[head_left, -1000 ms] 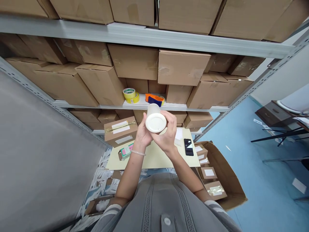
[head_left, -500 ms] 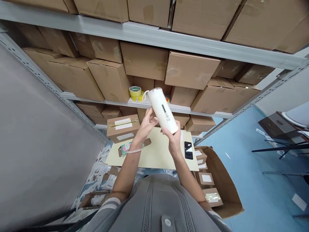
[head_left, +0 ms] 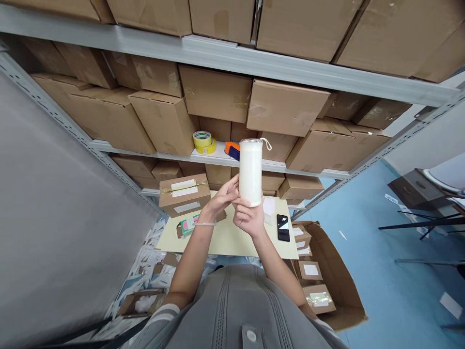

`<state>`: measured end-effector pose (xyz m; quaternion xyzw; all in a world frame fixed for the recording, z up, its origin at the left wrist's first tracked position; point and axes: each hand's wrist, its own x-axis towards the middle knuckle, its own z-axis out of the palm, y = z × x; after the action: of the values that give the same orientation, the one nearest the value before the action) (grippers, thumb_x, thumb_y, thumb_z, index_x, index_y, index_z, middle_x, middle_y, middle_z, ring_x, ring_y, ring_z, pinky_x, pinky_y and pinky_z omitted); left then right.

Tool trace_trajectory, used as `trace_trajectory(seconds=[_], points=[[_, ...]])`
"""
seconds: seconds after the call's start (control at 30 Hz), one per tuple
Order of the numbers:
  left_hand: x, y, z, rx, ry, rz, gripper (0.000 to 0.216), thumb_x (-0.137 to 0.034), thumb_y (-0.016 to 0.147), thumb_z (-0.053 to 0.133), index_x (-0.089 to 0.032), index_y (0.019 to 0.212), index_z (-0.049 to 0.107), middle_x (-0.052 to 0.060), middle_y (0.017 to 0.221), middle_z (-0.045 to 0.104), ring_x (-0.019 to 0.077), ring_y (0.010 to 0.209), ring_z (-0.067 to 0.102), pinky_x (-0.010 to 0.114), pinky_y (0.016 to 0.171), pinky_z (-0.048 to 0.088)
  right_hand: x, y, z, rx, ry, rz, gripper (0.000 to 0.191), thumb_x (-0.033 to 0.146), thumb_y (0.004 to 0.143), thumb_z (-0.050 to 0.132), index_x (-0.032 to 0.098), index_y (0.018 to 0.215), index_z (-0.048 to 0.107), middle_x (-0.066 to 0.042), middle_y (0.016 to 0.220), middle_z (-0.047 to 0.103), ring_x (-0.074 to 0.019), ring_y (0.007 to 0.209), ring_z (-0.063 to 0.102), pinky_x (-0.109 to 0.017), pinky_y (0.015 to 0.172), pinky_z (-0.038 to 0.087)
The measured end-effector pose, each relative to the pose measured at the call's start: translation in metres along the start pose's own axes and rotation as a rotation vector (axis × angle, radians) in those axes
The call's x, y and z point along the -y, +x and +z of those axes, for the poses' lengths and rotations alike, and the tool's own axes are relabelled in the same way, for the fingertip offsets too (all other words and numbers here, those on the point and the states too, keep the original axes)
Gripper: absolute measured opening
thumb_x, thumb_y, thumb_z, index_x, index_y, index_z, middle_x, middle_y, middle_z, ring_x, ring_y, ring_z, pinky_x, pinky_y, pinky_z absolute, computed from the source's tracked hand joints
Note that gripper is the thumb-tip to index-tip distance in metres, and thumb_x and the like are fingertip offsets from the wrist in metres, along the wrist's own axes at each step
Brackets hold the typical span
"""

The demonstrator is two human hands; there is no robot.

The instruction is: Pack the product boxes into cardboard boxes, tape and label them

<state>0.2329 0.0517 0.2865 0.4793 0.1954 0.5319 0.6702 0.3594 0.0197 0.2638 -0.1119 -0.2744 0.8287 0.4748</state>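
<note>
A tall white cylindrical bottle (head_left: 250, 169) with a small cord loop at its top stands upright in front of me. My right hand (head_left: 249, 218) grips its lower end from below. My left hand (head_left: 222, 199) has its fingers closed against the bottle's lower left side. Both hands hover above a pale yellow table (head_left: 232, 237). A black phone (head_left: 283, 227) lies on the table to the right of my hands. A green and pink packet (head_left: 189, 224) lies to the left.
A taped cardboard box (head_left: 185, 194) with white labels sits at the table's back left. Yellow tape rolls (head_left: 203, 142) and an orange tape dispenser (head_left: 232, 149) rest on the metal shelf (head_left: 225, 55) among many cartons. An open carton (head_left: 327, 271) of small boxes stands on the blue floor at right.
The bottle went from showing its round base toward me, through a tilt, to standing upright. My hands shifted to its lower end.
</note>
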Motion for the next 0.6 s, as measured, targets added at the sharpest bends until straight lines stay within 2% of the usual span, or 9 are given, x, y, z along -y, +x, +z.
trace_trajectory(seconds=[0.07, 0.13, 0.2, 0.23, 0.33, 0.43, 0.53, 0.6], points=[[-0.002, -0.001, 0.004, -0.043, 0.082, 0.018, 0.067, -0.041, 0.061, 0.085, -0.016, 0.120, 0.064, 0.013, 0.115, 0.067, 0.0319, 0.118, 0.057, 0.035, 0.098, 0.046, -0.002, 0.002, -0.008, -0.001, -0.009, 0.047, 0.052, 0.064, 0.090, 0.032, 0.019, 0.094, 0.057, 0.007, 0.061, 0.040, -0.0082, 0.040, 0.016, -0.023, 0.036, 0.026], [-0.004, -0.003, 0.007, -0.118, 0.176, 0.051, 0.063, -0.035, 0.060, 0.086, -0.017, 0.117, 0.065, 0.011, 0.114, 0.067, 0.0316, 0.116, 0.057, 0.035, 0.097, 0.045, 0.000, 0.005, -0.015, 0.006, -0.125, 0.102, 0.055, 0.068, 0.088, 0.031, 0.020, 0.089, 0.057, 0.006, 0.059, 0.042, -0.0084, 0.038, 0.020, -0.023, 0.034, 0.025], [-0.004, -0.007, 0.009, -0.199, 0.292, 0.102, 0.065, -0.031, 0.057, 0.087, -0.018, 0.116, 0.064, 0.009, 0.116, 0.066, 0.0313, 0.115, 0.057, 0.035, 0.098, 0.044, 0.004, 0.008, -0.021, -0.034, -0.305, 0.103, 0.059, 0.072, 0.086, 0.032, 0.020, 0.088, 0.058, 0.002, 0.062, 0.050, -0.0110, 0.041, 0.034, -0.025, 0.036, 0.030], [-0.004, -0.009, 0.010, -0.238, 0.357, 0.133, 0.067, -0.029, 0.055, 0.088, -0.019, 0.116, 0.064, 0.009, 0.118, 0.065, 0.0314, 0.116, 0.056, 0.036, 0.099, 0.043, 0.008, 0.008, -0.024, -0.089, -0.402, 0.055, 0.059, 0.072, 0.086, 0.034, 0.019, 0.090, 0.058, -0.001, 0.067, 0.055, -0.0135, 0.046, 0.043, -0.026, 0.040, 0.035], [-0.002, -0.014, 0.014, -0.346, 0.521, 0.235, 0.069, -0.029, 0.053, 0.088, -0.022, 0.117, 0.063, 0.008, 0.126, 0.061, 0.0331, 0.127, 0.047, 0.039, 0.108, 0.035, 0.023, 0.004, -0.025, -0.317, -0.699, -0.276, 0.049, 0.064, 0.089, 0.041, 0.020, 0.100, 0.058, -0.006, 0.088, 0.063, -0.0181, 0.071, 0.059, -0.031, 0.058, 0.048], [0.002, -0.014, 0.019, -0.430, 0.594, 0.300, 0.066, -0.029, 0.054, 0.088, -0.026, 0.115, 0.064, 0.007, 0.129, 0.058, 0.0322, 0.137, 0.035, 0.042, 0.116, 0.025, 0.044, -0.009, -0.010, -0.417, -1.023, -0.646, 0.046, 0.056, 0.090, 0.048, 0.022, 0.120, 0.051, -0.008, 0.109, 0.061, -0.0193, 0.089, 0.060, -0.037, 0.078, 0.051], [0.008, -0.010, 0.021, -0.503, 0.683, 0.377, 0.061, -0.030, 0.057, 0.087, -0.025, 0.113, 0.065, 0.007, 0.124, 0.061, 0.0308, 0.135, 0.038, 0.044, 0.118, 0.023, 0.060, -0.022, 0.018, -0.442, -1.363, -0.896, 0.071, 0.053, 0.083, 0.061, 0.025, 0.141, 0.031, -0.013, 0.131, 0.050, -0.0240, 0.103, 0.058, -0.045, 0.089, 0.049], [0.013, -0.007, 0.019, -0.504, 0.846, 0.464, 0.059, -0.034, 0.063, 0.083, -0.024, 0.117, 0.063, 0.008, 0.121, 0.062, 0.0292, 0.128, 0.046, 0.047, 0.117, 0.025, 0.064, -0.026, 0.034, -0.434, -1.551, -0.958, 0.082, 0.053, 0.080, 0.065, 0.026, 0.146, 0.024, -0.015, 0.137, 0.045, -0.0275, 0.110, 0.055, -0.049, 0.092, 0.048]])
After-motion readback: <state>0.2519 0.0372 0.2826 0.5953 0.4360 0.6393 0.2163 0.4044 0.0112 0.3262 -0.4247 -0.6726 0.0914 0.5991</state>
